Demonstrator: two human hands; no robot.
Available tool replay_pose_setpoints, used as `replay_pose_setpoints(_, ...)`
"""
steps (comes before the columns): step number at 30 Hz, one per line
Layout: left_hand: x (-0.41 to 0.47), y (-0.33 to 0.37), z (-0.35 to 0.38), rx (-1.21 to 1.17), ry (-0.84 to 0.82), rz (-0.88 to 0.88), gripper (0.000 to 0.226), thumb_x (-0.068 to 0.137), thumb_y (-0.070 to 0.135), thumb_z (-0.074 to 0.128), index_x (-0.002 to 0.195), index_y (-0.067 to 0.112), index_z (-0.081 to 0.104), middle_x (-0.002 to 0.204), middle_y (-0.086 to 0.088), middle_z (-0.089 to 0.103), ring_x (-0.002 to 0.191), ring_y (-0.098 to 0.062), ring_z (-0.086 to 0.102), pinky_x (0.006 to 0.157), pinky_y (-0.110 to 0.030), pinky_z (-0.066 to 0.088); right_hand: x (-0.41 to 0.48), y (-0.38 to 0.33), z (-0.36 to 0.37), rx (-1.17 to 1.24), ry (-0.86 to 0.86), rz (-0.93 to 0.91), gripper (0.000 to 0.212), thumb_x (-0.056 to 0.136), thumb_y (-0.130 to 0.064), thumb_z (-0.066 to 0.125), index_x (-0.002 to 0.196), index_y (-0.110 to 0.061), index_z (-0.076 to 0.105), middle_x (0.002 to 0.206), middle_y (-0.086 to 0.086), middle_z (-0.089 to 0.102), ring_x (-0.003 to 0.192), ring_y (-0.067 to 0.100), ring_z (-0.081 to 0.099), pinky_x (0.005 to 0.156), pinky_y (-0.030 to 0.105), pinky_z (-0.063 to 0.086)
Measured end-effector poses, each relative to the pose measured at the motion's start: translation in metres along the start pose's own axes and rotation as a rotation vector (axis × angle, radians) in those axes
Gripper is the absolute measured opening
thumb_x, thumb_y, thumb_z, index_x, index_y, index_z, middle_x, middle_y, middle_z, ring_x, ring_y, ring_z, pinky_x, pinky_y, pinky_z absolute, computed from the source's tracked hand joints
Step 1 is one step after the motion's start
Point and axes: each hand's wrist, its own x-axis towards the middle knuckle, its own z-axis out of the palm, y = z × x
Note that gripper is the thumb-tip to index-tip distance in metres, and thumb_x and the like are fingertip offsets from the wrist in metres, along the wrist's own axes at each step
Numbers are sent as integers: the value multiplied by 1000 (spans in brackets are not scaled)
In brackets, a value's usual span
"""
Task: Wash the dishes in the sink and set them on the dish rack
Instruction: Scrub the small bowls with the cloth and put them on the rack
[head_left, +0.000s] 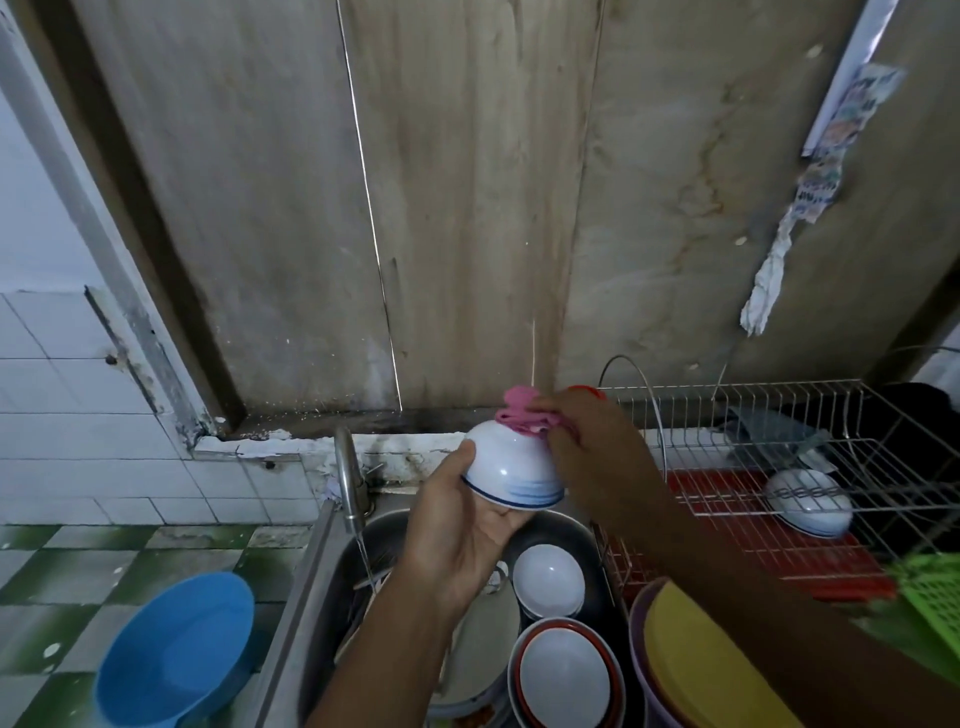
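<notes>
**A:** What lies nearest in the stainless steel sink (311, 597)?

**B:** Dishes waiting their turn. At the near end a white bowl with a red rim (566, 675) sits nested in others, and just beyond it is a plain white shallow bowl (548, 579). There are darker things under the water, too dim to name.

**A:** And the one being washed?

**B:** That's a white glazed bowl with blue bands near its rim (511, 467), held upside down above the sink. The left hand (457, 530) cradles it from below, thumb curled up over the side and fingers wrapped under the rim. The right hand (592, 441) has its fingers bunched round a crumpled pink cloth (519, 413) and presses it onto the bowl's foot.

**A:** How would you do this step well?

**B:** I'd turn the bowl with the left hand and let the cloth work round the foot ring, then down the sides to the bands. A wet bowl is likely slippery, so grip firmly and stay over the sink. Rinse under the thin stream from the steel tap (348, 467), just behind on the left.

**A:** Then where does it go?

**B:** Into the wire dish rack (779, 410) on the right, over its red tray (727, 545). A matching blue-banded bowl (810, 504) lies tipped there, with room beside it.
</notes>
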Motion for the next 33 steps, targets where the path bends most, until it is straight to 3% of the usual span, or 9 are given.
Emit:
replay_pose_setpoints(4, 3, 6, -6, 70, -13, 18, 45, 105, 27, 42, 140, 0, 53, 129, -24, 67, 119, -40, 65, 92, -56, 56, 3, -1, -9, -21, -99, -106, 48, 90, -31, 36, 122, -19, 70, 109, -10, 66, 97, 3, 52, 94, 17, 42)
replay_pose_setpoints(9, 4, 9, -1, 27, -19, 61, 46, 107, 27, 39, 140, -2, 51, 127, -25, 67, 107, -36, 71, 85, -49, 61, 1, -20, 4, -31, 38, -117, 46, 89, -24, 36, 119, -17, 71, 119, 1, 72, 105, 3, 54, 96, 37, 49)
replay_pose_setpoints(14, -2, 19, 11, -183, -143, 64, 51, 108, 29, 32, 143, -5, 48, 133, -28, 62, 109, -36, 71, 87, -46, 61, -38, -31, 32, -119, 265, -237, 51, 92, -10, 40, 140, -17, 55, 147, 2, 53, 128, 15, 40, 109, 17, 29)
replay_pose_setpoints(17, -13, 7, 20, -139, -148, 84, 46, 106, 25, 36, 141, -1, 52, 132, -25, 64, 120, -40, 65, 96, -56, 53, -23, -25, 20, 237, 432, 63, 44, 99, -2, 40, 129, -26, 63, 132, -4, 63, 123, 19, 57, 104, 18, 39)
replay_pose_setpoints(20, -18, -1, 24, 4, -173, 11, 44, 105, 25, 38, 139, 2, 56, 131, -21, 66, 120, -38, 65, 98, -56, 52, 0, -17, -31, 618, 191, 499, 31, 93, -9, 50, 104, -29, 72, 107, 3, 72, 103, 26, 66, 80, 28, 51)
replay_pose_setpoints(23, -22, -17, 37, 200, -241, -155, 48, 98, 30, 43, 137, 4, 57, 129, -20, 68, 119, -41, 65, 97, -57, 51, 27, -13, -81, 208, -229, 505, 37, 93, -3, 49, 123, -11, 70, 120, 19, 69, 96, 31, 63, 71, 31, 48)
replay_pose_setpoints(26, -19, -50, 56, 185, -355, -257, 58, 102, 43, 35, 140, 5, 57, 135, -19, 65, 123, -41, 61, 98, -56, 51, 20, -21, -112, -254, -436, 275, 38, 102, -10, 47, 137, -10, 62, 144, 10, 57, 125, 27, 55, 101, 28, 42)
replay_pose_setpoints(29, -10, -88, 75, 14, -508, -349, 74, 102, 62, 26, 144, 9, 56, 146, -18, 55, 134, -39, 54, 112, -56, 43, -11, -13, -136, -553, -397, 59, 43, 95, -24, 37, 116, -23, 74, 120, 5, 71, 105, 31, 60, 97, 41, 47)
replay_pose_setpoints(33, -4, -143, 107, -186, -472, -466, 69, 91, 67, 44, 124, 11, 65, 114, -12, 69, 106, -27, 66, 90, -39, 55, -73, 20, -167, -696, -211, -72, 49, 78, -38, 33, 96, -32, 78, 105, -12, 74, 97, 30, 60, 79, 46, 50)
